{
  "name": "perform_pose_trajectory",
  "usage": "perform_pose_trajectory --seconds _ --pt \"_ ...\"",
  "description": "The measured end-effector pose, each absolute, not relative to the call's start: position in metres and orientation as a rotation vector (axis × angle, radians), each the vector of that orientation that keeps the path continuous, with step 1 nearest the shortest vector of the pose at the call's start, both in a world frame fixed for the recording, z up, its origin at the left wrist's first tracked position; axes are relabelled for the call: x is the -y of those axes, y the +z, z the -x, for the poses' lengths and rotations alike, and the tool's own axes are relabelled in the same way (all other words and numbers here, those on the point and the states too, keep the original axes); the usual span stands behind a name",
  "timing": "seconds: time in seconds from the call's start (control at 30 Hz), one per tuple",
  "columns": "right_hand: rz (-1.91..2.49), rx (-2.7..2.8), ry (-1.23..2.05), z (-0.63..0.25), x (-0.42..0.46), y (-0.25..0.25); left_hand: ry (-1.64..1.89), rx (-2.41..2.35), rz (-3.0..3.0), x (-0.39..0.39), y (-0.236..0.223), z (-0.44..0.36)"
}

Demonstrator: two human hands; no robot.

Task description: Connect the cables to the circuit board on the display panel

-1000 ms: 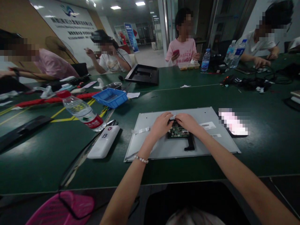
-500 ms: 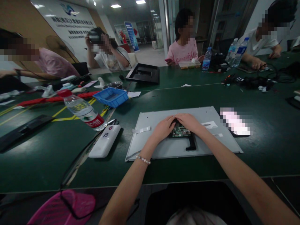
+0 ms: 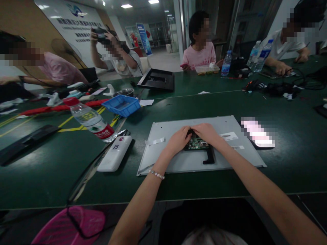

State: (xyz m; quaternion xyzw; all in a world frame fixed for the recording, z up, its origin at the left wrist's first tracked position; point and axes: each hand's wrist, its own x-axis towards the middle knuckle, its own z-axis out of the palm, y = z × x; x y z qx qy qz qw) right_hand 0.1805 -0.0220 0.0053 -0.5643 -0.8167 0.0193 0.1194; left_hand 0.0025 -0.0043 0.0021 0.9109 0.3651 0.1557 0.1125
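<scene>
A silvery flat display panel (image 3: 168,158) lies on the green table in front of me. On its middle sits a green circuit board (image 3: 197,144) in a black frame with an arm (image 3: 209,158) sticking out toward me. My left hand (image 3: 180,139) curls around the board's upper left corner. From the right, my right hand (image 3: 206,132) reaches over the top edge, its fingers closed on the frame beside the left fingertips. Both hands cover the board's far edge, so what the fingertips press on is partly hidden.
A white power bank (image 3: 114,153) and a tilted water bottle (image 3: 92,120) are to the left, near a blue tray (image 3: 121,104). A lit phone (image 3: 258,134) lies right of the panel. A black casing (image 3: 157,80) is farther back. People sit around the table.
My hands stay at the board's far edge with almost no shift. Across the table, a person has lifted and tilted the headset off the face.
</scene>
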Motion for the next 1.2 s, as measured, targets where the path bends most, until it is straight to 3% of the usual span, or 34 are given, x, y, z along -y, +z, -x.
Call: perform_pose_trajectory --seconds 0.5,0.67,0.93,1.2 --pt "1.917 2.026 -0.131 -0.210 0.024 0.013 0.408 -1.091 -2.723 0.004 0.002 -0.002" --pt "2.053 2.043 -0.039 -0.217 0.023 0.011 0.407 -1.105 -2.725 0.004 0.001 -0.002" --pt "2.019 2.059 0.060 -0.219 0.021 0.003 0.498 -1.029 -2.673 0.007 0.011 0.002" --pt "1.854 2.058 -0.075 -0.204 0.025 0.010 0.356 -1.021 -2.732 0.008 0.007 0.009"
